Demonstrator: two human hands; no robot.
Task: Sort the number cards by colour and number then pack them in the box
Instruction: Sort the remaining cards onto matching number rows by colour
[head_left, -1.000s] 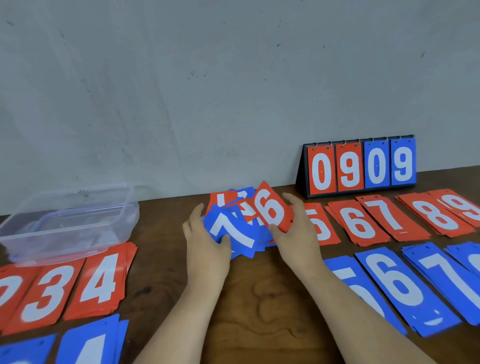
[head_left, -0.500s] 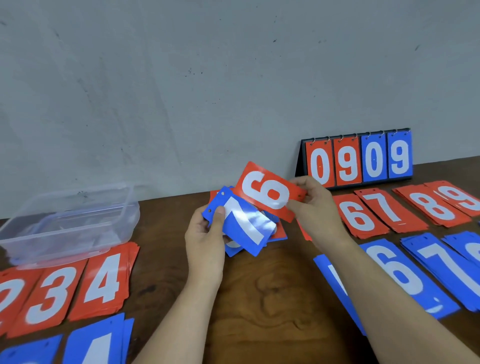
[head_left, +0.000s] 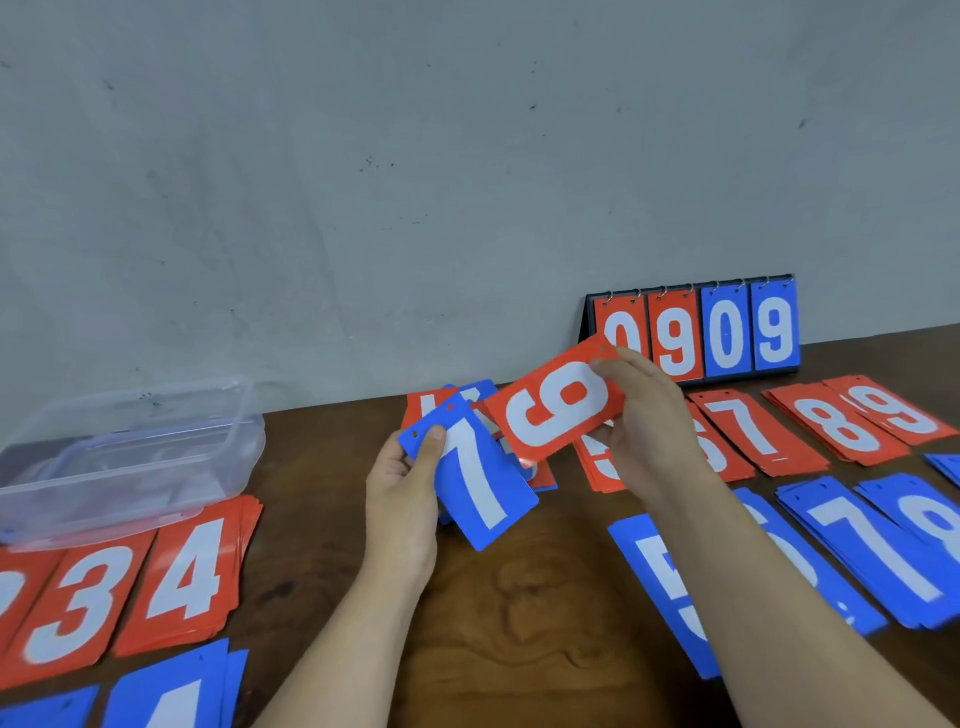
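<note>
Red 6 card (head_left: 558, 402): lifted off the bench (head_left: 519, 597), tilted, its right end gripped by the right hand (head_left: 649, 421)
Right hand: fingers curled round the card's end, thumb on the face beside the white digit
Left hand (head_left: 402, 493): clasps a small fanned stack, thumb pressed on the top card's upper corner
Held stack (head_left: 475, 467): blue 7 on top, red and blue edges showing behind it; just left of the red 6 card and partly under it
Red piles, right: red 5 pile (head_left: 602, 462) mostly hidden behind the right hand, then red 7 pile (head_left: 743, 431), red 8 pile (head_left: 836, 431) and red 9 pile (head_left: 904, 410) in a row
Blue piles, right: blue 5 pile (head_left: 660, 571) and blue 7 pile (head_left: 878, 551) nearer the person, the forearm lying across the pile between them
Left piles: red 3 pile (head_left: 72, 608) and red 4 pile (head_left: 187, 571) side by side, blue 4 pile (head_left: 166, 696) in front of them
Box (head_left: 130, 452): clear plastic, open top, at the bench's back left just behind the red 3 and 4 piles
Scoreboard stand (head_left: 696, 327): upright at the wall, showing 0 9 0 9
</note>
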